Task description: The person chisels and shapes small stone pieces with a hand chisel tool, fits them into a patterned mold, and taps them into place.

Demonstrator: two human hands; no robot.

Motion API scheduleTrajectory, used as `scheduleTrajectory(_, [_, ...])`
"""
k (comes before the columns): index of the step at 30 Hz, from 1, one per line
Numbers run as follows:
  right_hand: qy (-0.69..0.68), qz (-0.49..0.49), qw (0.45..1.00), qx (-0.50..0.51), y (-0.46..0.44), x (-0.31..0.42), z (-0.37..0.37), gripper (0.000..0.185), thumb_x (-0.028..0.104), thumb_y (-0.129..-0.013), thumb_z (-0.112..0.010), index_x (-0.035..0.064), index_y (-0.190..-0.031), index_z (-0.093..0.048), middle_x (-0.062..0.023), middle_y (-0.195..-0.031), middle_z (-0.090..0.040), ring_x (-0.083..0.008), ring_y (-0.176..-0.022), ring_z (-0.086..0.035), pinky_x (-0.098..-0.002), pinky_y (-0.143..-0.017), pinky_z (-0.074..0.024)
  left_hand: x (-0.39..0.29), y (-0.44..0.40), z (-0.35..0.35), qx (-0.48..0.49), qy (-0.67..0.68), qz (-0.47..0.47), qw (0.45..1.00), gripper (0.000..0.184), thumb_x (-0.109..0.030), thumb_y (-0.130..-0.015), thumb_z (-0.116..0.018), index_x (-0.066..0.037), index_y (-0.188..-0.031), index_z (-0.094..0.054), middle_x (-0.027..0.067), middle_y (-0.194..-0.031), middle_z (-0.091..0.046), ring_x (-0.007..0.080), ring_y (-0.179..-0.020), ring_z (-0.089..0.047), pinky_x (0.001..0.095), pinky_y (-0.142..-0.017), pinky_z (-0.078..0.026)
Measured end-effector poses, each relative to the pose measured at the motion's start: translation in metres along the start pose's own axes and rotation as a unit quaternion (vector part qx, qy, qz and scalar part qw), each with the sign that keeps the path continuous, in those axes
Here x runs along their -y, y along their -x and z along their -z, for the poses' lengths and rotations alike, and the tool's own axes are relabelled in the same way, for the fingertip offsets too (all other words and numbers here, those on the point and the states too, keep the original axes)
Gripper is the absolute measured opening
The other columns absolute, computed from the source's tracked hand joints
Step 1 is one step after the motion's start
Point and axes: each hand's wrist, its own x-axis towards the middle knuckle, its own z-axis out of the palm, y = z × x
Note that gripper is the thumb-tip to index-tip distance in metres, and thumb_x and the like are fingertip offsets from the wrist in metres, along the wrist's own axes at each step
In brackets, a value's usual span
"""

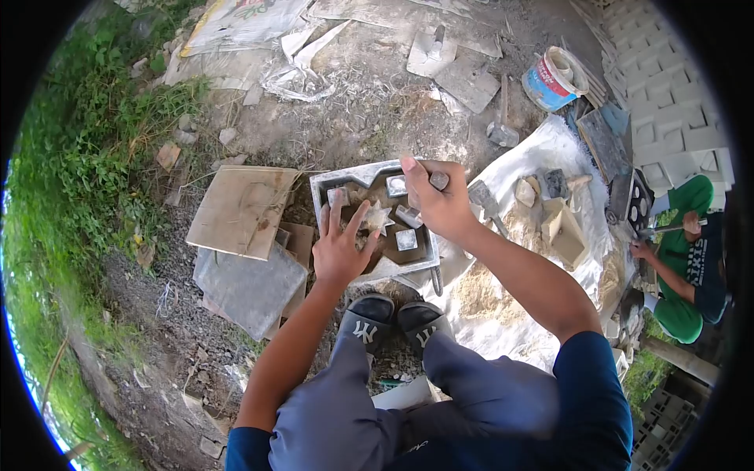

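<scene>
A grey metal mould frame (380, 276) lies on the ground before my feet, with metal blocks (406, 239) and a star-shaped piece (378, 216) inside it. My left hand (341, 250) rests over its left part, fingers spread, the fingertips near a block and the star. Above the right part, my right hand (444, 198) is closed round a handle with a round dark end (439, 180). The lower end of that tool is hidden by the hand.
Left of the frame are a board (242, 210) and a grey slab (250, 284). To the right, a white sheet (514, 169) bears sand, stones and a trowel. A paint bucket (553, 78) stands behind. Another person (682, 267) works at far right.
</scene>
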Motion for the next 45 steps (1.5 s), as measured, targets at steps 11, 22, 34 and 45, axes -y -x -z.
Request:
scheduleTrajectory(11, [0.01, 0.073, 0.997, -0.022, 0.003, -0.011, -0.008, 0.043, 0.031, -0.102, -0.069, -0.0041, -0.077, -0.068, -0.001, -0.058, -0.054, -0.0056, -0.062, -0.048, -0.029, -0.058, -0.0436, 0.003, -0.001, -0.001, -0.022, 0.006, -0.017, 1.0, 0.057, -0.048, -0.092, -0.07, -0.034, -0.145, -0.057, 0.0148, -0.163, -0.034, 0.0487, -0.137, -0.048, 0.0538, -0.085, -0.061])
scheduleTrajectory(22, [0.015, 0.172, 0.985, -0.026, 0.001, -0.01, -0.012, 0.054, 0.035, -0.106, -0.062, -0.0032, -0.069, -0.056, 0.004, -0.056, -0.039, -0.0031, -0.061, -0.037, -0.027, -0.05, -0.0323, -0.003, -0.003, 0.001, -0.005, 0.019, 0.002, 1.0, 0.059, -0.047, -0.092, -0.071, -0.035, -0.147, -0.055, 0.0131, -0.165, -0.032, 0.0473, -0.141, -0.043, 0.0554, -0.092, -0.058])
scheduleTrajectory(34, [-0.099, 0.115, 0.988, -0.02, 0.035, 0.055, 0.01, 0.038, 0.023, -0.111, -0.051, 0.0069, -0.078, -0.042, 0.0011, -0.057, -0.032, -0.01, -0.048, -0.028, -0.0307, -0.046, -0.0238, 0.001, -0.001, 0.001, -0.012, 0.007, -0.012, 1.0, 0.057, -0.046, -0.091, -0.072, -0.033, -0.145, -0.058, 0.016, -0.162, -0.036, 0.05, -0.135, -0.05, 0.0534, -0.084, -0.062])
scheduleTrajectory(45, [-0.084, 0.128, 0.986, -0.071, 0.051, 0.052, 0.005, 0.044, 0.022, -0.112, -0.047, 0.0045, -0.072, -0.042, 0.0012, -0.056, -0.034, -0.0089, -0.048, -0.029, -0.0293, -0.045, -0.024, -0.001, 0.0, 0.002, -0.001, 0.021, 0.0, 1.0, 0.057, -0.044, -0.091, -0.072, -0.033, -0.145, -0.057, 0.0141, -0.163, -0.034, 0.0482, -0.139, -0.045, 0.0551, -0.089, -0.06])
